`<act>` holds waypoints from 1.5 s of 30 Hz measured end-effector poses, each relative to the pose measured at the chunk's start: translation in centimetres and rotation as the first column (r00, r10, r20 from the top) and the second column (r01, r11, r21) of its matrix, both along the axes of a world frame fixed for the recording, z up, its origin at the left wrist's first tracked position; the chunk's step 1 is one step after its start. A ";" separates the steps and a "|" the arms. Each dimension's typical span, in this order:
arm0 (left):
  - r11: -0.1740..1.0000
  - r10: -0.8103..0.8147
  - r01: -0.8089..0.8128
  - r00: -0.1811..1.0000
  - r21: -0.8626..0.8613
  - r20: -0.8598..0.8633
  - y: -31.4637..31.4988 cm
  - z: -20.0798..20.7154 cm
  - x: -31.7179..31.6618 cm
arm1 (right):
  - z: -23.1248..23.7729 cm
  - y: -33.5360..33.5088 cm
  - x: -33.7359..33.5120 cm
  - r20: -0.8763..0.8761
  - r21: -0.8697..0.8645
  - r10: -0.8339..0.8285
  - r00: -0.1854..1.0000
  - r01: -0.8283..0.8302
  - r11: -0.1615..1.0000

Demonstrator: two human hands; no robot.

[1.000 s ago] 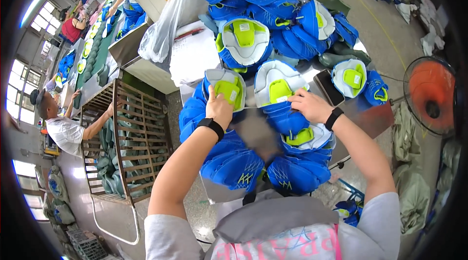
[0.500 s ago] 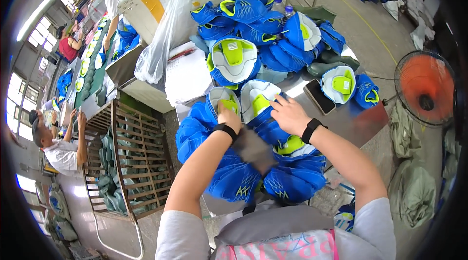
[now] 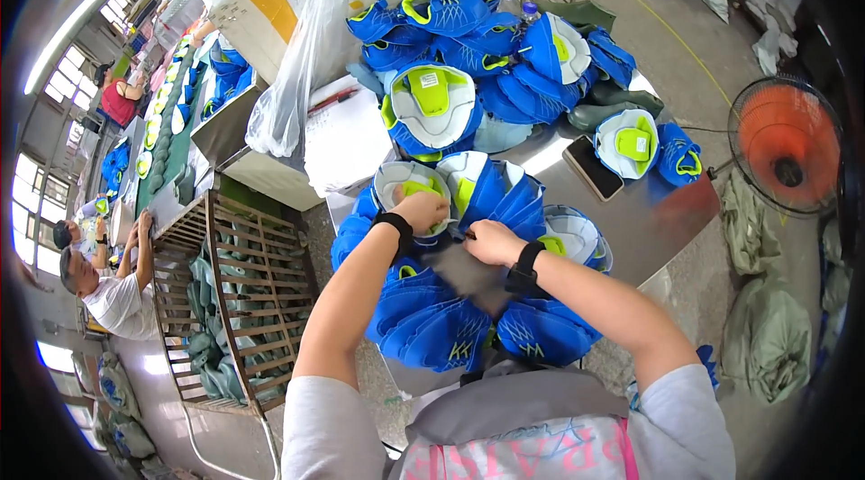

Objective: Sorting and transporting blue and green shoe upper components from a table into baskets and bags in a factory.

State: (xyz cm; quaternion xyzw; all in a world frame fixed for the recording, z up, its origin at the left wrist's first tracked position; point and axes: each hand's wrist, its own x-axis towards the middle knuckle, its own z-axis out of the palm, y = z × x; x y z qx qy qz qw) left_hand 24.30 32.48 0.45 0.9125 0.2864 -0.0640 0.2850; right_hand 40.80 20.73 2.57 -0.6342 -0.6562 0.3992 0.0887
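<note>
Blue shoe uppers with white undersides and lime linings are fanned in a ring before me. My left hand (image 3: 422, 212) is closed on the white-rimmed shoe upper (image 3: 389, 179) at the ring's far left, fingers over its lime lining. My right hand (image 3: 494, 243) is curled closed beside the neighbouring stack of blue uppers (image 3: 505, 197). A small dark bit shows at its fingertips, too small to name. Nearer me lie more fanned uppers (image 3: 432, 322). The ring's middle is a blurred grey-brown patch I cannot make out.
Behind are piled blue uppers (image 3: 450, 13), paper sheets (image 3: 347, 142) and a phone (image 3: 595, 169) on the metal table (image 3: 671, 219). An orange fan (image 3: 786, 147) stands right. Left are a slatted crate (image 3: 257, 300) of dark green shoe forms, a conveyor line and people (image 3: 117, 300).
My right hand has left the white-rimmed upper at the far side and come nearer me and left, its fingers now curled. My left hand stays at its upper, slightly shifted.
</note>
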 end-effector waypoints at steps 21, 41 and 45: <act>0.977 -0.214 0.210 0.957 -0.043 -0.197 2.0 -3.9 1.3 | -0.4 1.8 -0.4 -0.057 0.014 -0.088 0.994 0.089 0.996; 0.943 0.216 -0.228 0.973 -0.240 -0.077 1.1 -1.2 2.1 | -1.0 1.0 4.0 -0.526 -0.006 -0.514 0.678 0.601 0.799; 0.941 0.318 -0.288 0.931 -0.176 0.178 -0.3 0.7 3.8 | -0.6 3.1 2.3 -0.711 -0.306 -0.507 0.487 0.434 0.847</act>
